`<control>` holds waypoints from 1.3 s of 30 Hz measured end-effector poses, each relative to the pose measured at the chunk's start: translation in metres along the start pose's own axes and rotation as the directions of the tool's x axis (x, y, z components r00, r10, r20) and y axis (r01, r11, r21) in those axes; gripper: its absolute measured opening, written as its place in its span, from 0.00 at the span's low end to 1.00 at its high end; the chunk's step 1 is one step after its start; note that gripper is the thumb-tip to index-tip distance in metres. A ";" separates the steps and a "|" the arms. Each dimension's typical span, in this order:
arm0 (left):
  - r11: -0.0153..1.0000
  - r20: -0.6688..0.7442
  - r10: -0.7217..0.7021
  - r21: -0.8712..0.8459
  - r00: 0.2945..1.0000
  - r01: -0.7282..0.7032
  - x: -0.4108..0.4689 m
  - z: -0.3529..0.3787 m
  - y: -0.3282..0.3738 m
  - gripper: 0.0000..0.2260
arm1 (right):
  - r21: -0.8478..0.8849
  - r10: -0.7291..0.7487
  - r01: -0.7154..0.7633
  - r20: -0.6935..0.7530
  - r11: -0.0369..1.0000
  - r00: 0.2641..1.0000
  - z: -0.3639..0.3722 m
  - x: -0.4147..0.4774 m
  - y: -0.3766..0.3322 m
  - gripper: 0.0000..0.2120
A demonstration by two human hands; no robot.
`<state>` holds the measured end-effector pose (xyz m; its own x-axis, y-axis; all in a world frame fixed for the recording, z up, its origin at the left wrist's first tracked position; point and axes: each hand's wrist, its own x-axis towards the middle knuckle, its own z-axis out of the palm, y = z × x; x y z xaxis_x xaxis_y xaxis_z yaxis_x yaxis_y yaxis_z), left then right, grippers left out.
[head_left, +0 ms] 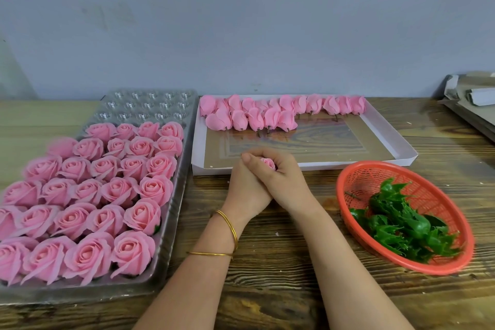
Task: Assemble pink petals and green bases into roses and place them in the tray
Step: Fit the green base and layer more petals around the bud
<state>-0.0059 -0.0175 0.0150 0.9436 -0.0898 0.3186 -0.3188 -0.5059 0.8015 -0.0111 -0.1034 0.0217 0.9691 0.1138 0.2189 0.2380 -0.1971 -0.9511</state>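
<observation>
Pink rose (267, 163) sits at the centre of the wooden table (281, 289), enclosed by both hands. The left hand (245, 190) and right hand (286, 182) are curled round it together, so only its spiral face shows, turned upward. Its long axis is hidden by the fingers.

At 9 o'clock lies a clear tray (150, 106). Finished roses (117, 190) stand bloom-up in its near rows, and its far cells at 11 o'clock hold nothing.

At 12 o'clock a shallow white box (389, 132) holds pink petal buds (270, 115) in two rows along its far edge. They lie flat with their stubs toward 6 o'clock.

At 4 o'clock a red basket (428, 190) holds a heap of green bases (401, 222), lying every way.

Gold bangles (230, 228) ring the left wrist.
</observation>
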 end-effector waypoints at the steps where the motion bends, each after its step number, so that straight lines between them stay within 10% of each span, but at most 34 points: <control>1: 1.000 0.010 0.017 0.025 1.000 -0.017 -0.001 0.000 0.000 0.12 | 0.015 0.015 -0.015 0.015 1.000 1.000 -0.001 0.000 -0.001 0.07; 15: 0.998 0.039 0.034 -0.051 0.999 -0.032 0.002 0.008 -0.008 0.17 | 0.102 0.076 -0.082 0.061 0.991 0.995 -0.008 -0.004 -0.009 0.19; 39: 0.914 0.140 -0.030 -0.398 0.990 0.084 0.000 0.008 -0.013 0.14 | 0.181 -0.001 -0.036 0.201 0.983 0.980 -0.010 -0.002 -0.004 0.09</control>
<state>-0.0009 -0.0174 0.0008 0.9559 -0.1937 0.2207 -0.2477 -0.1282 0.9603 -0.0130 -0.1127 0.0278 0.9359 0.3074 0.1718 0.1873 -0.0213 -0.9821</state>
